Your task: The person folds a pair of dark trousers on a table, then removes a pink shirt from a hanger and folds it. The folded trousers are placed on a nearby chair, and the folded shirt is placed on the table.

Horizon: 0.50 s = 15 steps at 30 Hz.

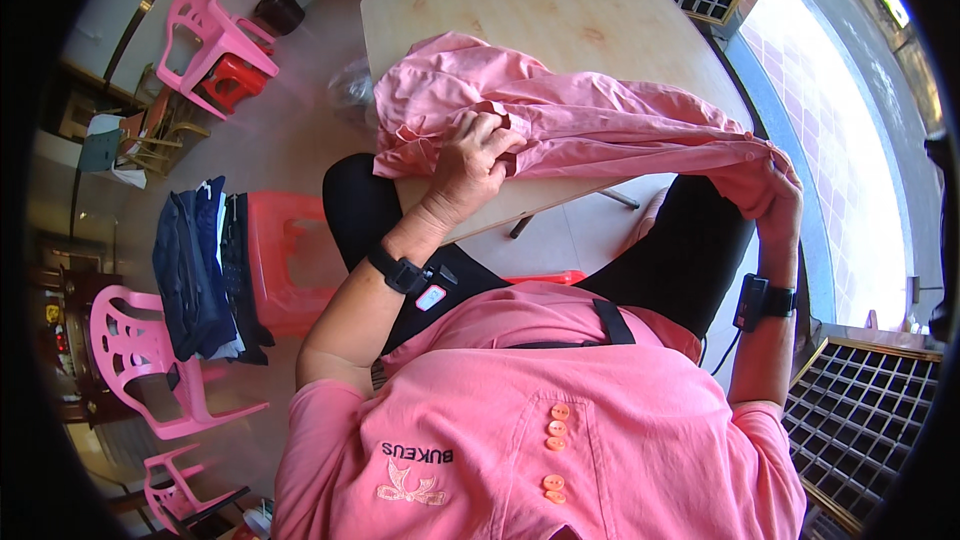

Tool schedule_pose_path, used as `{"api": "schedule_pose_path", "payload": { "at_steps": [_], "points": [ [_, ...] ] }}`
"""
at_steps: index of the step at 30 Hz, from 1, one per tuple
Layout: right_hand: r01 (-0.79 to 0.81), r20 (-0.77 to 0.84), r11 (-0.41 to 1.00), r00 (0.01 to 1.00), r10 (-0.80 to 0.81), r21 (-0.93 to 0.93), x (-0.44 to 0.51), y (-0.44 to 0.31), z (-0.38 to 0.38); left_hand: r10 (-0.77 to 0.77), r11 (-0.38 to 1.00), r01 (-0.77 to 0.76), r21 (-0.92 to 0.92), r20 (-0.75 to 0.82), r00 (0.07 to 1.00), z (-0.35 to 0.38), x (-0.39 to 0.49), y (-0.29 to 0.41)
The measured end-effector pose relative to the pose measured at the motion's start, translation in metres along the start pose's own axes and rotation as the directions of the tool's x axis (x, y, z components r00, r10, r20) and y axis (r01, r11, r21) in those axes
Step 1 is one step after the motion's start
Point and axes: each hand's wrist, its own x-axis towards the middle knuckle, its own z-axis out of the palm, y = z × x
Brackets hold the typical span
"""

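Observation:
A pink buttoned garment [585,109], likely a shirt, lies rumpled along the near side of a pale wooden table [525,0]. My left hand [480,154] has its fingers curled into a folded edge of the cloth at the left. At the far right, beyond the table corner, my right hand [784,184] grips the garment's other end, with small buttons showing beside the fingers. Between both hands the front edge is drawn out in long, nearly straight folds. Part of the cloth hangs below my right fingers, and its underside is hidden.
Folded dark clothes [199,270] are stacked to my left beside a red plastic stool [289,262]. Pink plastic chairs [150,360] stand on that side, with a dark bucket [280,10] farther off. Metal lattice doors [862,420] flank the bright doorway on the right.

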Motion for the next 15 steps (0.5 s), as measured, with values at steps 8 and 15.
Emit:
{"api": "schedule_pose_path", "payload": {
  "at_steps": [8,15],
  "points": [
    [0.06,0.008,0.996,0.998,-0.061,0.07,-0.006,0.004,0.004,0.028,0.998,-0.029,-0.056,-0.029,0.999,0.012,0.013,-0.004],
    [0.058,-0.026,0.995,0.998,-0.056,0.082,-0.006,0.007,0.006,-0.023,0.993,0.018,-0.115,-0.043,0.999,0.008,0.019,0.0]
  ]
}}
